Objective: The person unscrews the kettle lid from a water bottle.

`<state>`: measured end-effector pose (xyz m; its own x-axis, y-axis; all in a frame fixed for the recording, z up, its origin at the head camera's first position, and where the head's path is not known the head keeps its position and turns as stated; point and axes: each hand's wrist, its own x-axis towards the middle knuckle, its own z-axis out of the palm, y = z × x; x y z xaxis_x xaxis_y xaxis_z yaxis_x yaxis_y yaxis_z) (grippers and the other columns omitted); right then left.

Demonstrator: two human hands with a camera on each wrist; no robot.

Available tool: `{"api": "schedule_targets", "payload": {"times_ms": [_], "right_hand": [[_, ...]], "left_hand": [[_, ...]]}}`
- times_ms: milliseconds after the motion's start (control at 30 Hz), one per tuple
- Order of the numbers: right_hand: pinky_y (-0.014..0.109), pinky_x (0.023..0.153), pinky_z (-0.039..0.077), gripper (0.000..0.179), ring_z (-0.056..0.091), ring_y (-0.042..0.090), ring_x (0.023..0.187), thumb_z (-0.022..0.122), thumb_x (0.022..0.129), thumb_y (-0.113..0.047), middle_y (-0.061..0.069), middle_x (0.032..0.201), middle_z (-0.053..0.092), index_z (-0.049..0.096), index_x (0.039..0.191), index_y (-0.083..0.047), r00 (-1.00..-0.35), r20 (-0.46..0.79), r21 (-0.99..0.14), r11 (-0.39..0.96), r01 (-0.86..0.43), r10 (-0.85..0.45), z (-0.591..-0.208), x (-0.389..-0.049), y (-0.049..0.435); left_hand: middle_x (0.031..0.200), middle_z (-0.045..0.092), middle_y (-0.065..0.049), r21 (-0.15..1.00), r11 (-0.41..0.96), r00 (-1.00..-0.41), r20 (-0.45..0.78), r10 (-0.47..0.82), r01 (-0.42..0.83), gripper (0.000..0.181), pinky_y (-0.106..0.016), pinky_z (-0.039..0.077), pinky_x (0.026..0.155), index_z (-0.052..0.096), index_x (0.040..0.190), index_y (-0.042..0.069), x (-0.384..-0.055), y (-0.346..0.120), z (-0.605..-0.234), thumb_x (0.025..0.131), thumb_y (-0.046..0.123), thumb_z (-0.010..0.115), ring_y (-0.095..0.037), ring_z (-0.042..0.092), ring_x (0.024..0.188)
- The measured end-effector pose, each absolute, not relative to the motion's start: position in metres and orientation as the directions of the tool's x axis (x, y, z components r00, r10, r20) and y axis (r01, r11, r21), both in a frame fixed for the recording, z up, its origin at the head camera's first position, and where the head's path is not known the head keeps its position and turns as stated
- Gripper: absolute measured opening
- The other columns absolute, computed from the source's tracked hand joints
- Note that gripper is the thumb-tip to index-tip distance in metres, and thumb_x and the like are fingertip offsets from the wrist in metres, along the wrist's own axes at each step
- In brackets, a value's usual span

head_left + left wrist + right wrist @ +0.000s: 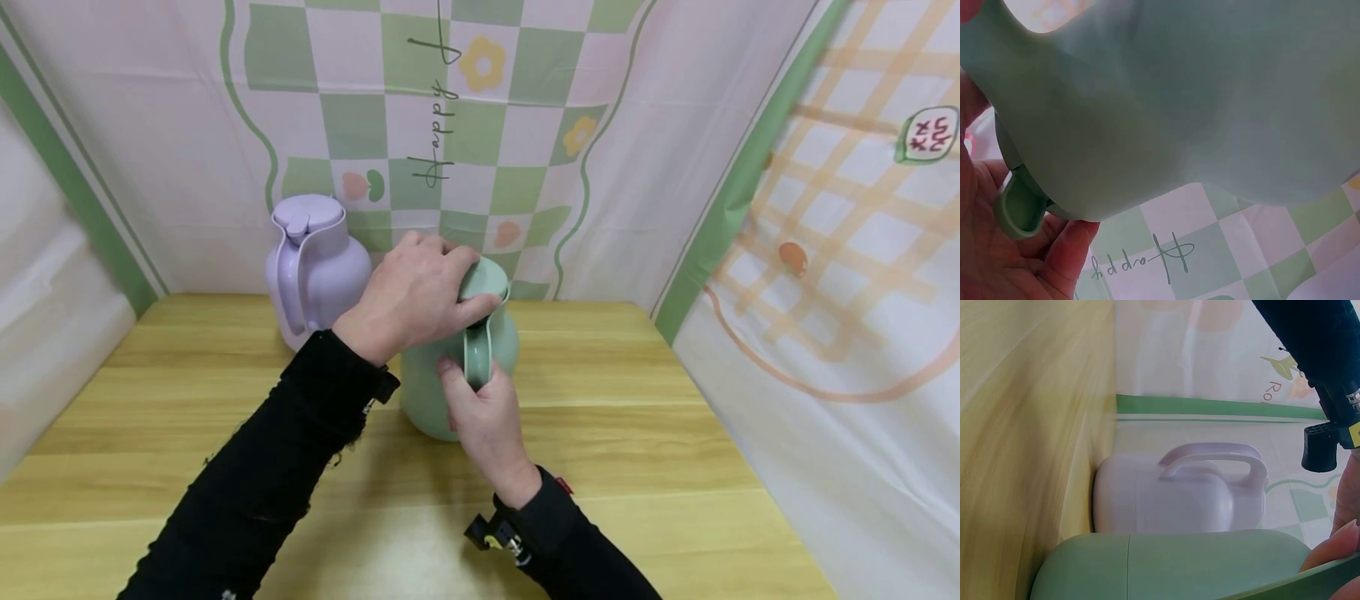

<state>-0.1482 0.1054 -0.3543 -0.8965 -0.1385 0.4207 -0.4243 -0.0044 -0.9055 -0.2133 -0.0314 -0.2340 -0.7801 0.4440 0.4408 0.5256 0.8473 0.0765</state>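
Observation:
A pale green thermos jug [427, 392] stands upright on the wooden table, its handle facing me. My left hand [420, 287] lies over its round lid [483, 277], fingers at the far edge and thumb across the near side, gripping it. Lower down, my right hand [491, 421] holds the jug's handle [477, 354], thumb on the left side. Beside the rim in the left wrist view, a small scoop-shaped green part [1021, 209] sticks out near the left fingers. The right wrist view shows the green jug's side [1166, 565]; the right hand's far fingers are hidden.
A lilac thermos jug [330, 275] of similar shape stands behind and left of the green one, near the table's back edge. Printed cloth [555, 58] hangs behind the wooden table [615, 467] and along both sides.

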Motion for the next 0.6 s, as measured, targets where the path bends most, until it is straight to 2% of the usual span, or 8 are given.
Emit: {"api": "schedule_targets", "payload": {"times_ms": [167, 333, 600], "right_hand": [[0.029, 0.044, 0.033, 0.041, 0.038, 0.02, 0.04, 0.059, 0.108, -0.032, 0.003, 0.049, 0.037, 0.043, 0.078, -0.009, -0.9, 0.415, -0.908, -0.002, -0.419, -0.135, -0.3546, -0.1482, 0.1057], [0.028, 0.044, 0.032, 0.042, 0.037, 0.018, 0.039, 0.059, 0.108, -0.031, 0.002, 0.049, 0.037, 0.042, 0.076, -0.009, -0.897, 0.422, -0.905, -0.007, -0.425, -0.133, -0.3548, -0.1485, 0.1054], [0.029, 0.044, 0.032, 0.041, 0.036, 0.018, 0.039, 0.058, 0.108, -0.03, 0.001, 0.049, 0.036, 0.042, 0.076, -0.009, -0.892, 0.429, -0.902, -0.018, -0.431, -0.144, -0.3545, -0.1484, 0.1057]], "left_hand": [[0.112, 0.067, -0.016, 0.08, 0.864, -0.793, 0.446, 0.415, 0.497, 0.06, -0.045, 0.051, 0.08, 0.068, 0.119, 0.014, -0.2134, -0.0299, -0.2358, 0.096, 0.068, 0.058, -0.037, 0.059, 0.11], [0.102, 0.062, -0.015, 0.105, 0.873, -0.802, 0.459, 0.383, 0.477, 0.063, -0.042, 0.048, 0.075, 0.064, 0.11, 0.013, -0.2137, -0.0288, -0.2382, 0.093, 0.073, 0.058, -0.033, 0.056, 0.097], [0.091, 0.055, -0.009, 0.15, 0.859, -0.794, 0.486, 0.366, 0.489, 0.062, -0.04, 0.046, 0.072, 0.063, 0.104, 0.011, -0.2135, -0.028, -0.2415, 0.093, 0.072, 0.061, -0.03, 0.053, 0.086]]}}
